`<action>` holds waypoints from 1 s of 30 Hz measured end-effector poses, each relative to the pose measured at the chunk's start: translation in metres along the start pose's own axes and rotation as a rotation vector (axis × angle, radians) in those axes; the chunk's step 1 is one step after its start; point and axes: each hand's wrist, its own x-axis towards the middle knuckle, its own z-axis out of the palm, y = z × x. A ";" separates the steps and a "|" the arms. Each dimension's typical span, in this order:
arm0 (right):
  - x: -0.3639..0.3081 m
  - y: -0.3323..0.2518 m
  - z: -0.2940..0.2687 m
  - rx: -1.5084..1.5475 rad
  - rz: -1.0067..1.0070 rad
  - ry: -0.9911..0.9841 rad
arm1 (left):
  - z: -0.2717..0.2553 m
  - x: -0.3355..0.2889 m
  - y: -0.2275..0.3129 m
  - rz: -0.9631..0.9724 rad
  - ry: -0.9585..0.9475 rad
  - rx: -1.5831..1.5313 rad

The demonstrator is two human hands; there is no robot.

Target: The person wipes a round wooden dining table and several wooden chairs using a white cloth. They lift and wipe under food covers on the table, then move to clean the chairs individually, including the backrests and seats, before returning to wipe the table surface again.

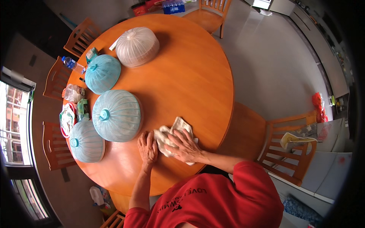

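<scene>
My right hand (185,146) presses down on a pale, crumpled cloth (181,124), its fingers curled over the fabric, near the front edge of the round wooden table (190,76). Beside it, my left hand (147,147) lies on the tabletop with the fingers stretched forward. The left fingertips come close to the cloth's left side; whether they touch it I cannot tell. Just beyond my left hand stands a large light-blue mesh food cover (121,123). Another blue cover (86,146) is to its left.
A teal food cover (102,76) and a whitish one (137,47) stand farther back. Along the left edge are a water bottle (74,64), a green packet (83,109) and a plastic bag (73,93). Wooden chairs surround the table, one (283,152) close on the right with a cloth over it.
</scene>
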 end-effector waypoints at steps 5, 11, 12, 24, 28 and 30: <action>-0.039 0.047 -0.046 -0.069 0.069 -0.020 | 0.001 0.013 0.036 -0.050 0.012 0.075; -0.014 0.159 -0.092 -0.263 0.291 0.109 | 0.038 0.042 0.077 -0.185 -0.072 0.201; -0.008 0.177 -0.097 -0.278 0.311 0.148 | 0.042 0.042 0.079 -0.191 -0.085 0.268; 0.156 0.359 -0.112 -0.421 0.684 0.093 | 0.033 0.051 0.089 -0.274 -0.141 0.281; 0.225 0.380 -0.095 -0.348 0.750 0.070 | 0.032 0.052 0.090 -0.289 -0.122 0.252; 0.247 0.378 -0.084 -0.306 0.713 0.046 | 0.033 0.052 0.091 -0.290 -0.112 0.254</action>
